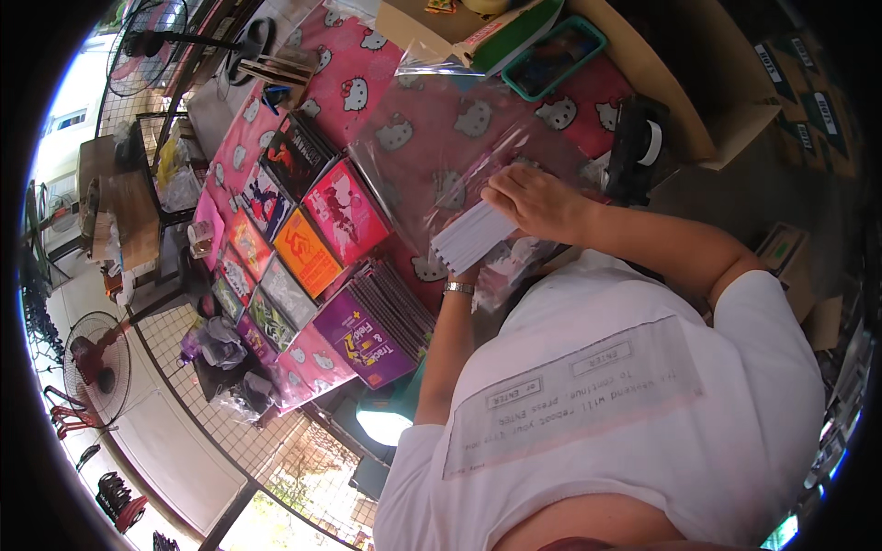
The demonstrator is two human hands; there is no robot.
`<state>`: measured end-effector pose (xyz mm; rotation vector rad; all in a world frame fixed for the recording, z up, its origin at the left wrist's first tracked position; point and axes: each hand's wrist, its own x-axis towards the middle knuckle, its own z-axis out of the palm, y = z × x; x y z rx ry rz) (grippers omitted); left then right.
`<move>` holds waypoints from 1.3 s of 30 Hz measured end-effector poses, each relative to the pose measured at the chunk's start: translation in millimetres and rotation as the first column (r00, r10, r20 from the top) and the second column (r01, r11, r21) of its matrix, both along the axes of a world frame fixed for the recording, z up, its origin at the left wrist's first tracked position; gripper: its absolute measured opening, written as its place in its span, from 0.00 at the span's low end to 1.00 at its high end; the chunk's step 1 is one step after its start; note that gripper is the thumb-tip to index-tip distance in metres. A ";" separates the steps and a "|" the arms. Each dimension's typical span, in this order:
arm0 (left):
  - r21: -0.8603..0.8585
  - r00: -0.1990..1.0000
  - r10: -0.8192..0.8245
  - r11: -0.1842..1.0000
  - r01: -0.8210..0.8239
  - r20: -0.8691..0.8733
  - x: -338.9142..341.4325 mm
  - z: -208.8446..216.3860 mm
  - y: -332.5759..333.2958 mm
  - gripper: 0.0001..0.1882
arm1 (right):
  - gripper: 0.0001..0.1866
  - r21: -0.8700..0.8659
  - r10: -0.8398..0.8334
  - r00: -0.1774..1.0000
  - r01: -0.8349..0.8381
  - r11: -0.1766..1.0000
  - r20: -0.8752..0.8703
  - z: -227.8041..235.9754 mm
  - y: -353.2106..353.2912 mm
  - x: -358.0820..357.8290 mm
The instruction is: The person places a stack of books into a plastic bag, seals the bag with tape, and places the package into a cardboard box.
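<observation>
Close to my body, over the table's near side, I hold a stack of white paper strips [475, 237], its layered edges fanned slightly. My right hand [531, 200] is closed on the far right end of the stack, fingers curled over it. My left hand [467, 274], just past a metal wristwatch [458, 287], grips the stack from beneath; its fingers are mostly hidden by the paper. Clear plastic film [404, 170] lies on the table beyond the stack, and crumpled clear plastic [503, 275] shows under my hands.
Spiral notebooks [367, 344] and rows of colourful notebooks, one orange [307, 253], cover the left of the pink patterned table [354, 92]. At the back lies a teal-rimmed tray [554, 57]. A black tape dispenser [638, 147] and an open cardboard box [735, 129] stand at right.
</observation>
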<state>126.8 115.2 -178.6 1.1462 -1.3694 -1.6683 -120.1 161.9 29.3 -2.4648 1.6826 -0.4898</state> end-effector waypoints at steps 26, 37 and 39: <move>0.341 0.890 0.207 0.869 -0.358 0.406 -65.4 86.9 -147.7 0.15 | 0.34 0.838 -0.882 0.202 0.280 0.469 0.426 -137.1 -70.0 -27.8; 0.006 0.951 0.267 0.962 -0.272 0.156 13.3 67.5 -35.3 0.31 | 0.15 0.251 0.332 0.913 -0.388 0.887 0.237 -159.7 47.4 39.8; -0.281 0.802 0.144 0.959 0.031 0.580 44.2 72.8 15.9 0.34 | 0.10 0.464 0.295 0.926 -0.373 0.803 0.234 -158.6 39.6 36.4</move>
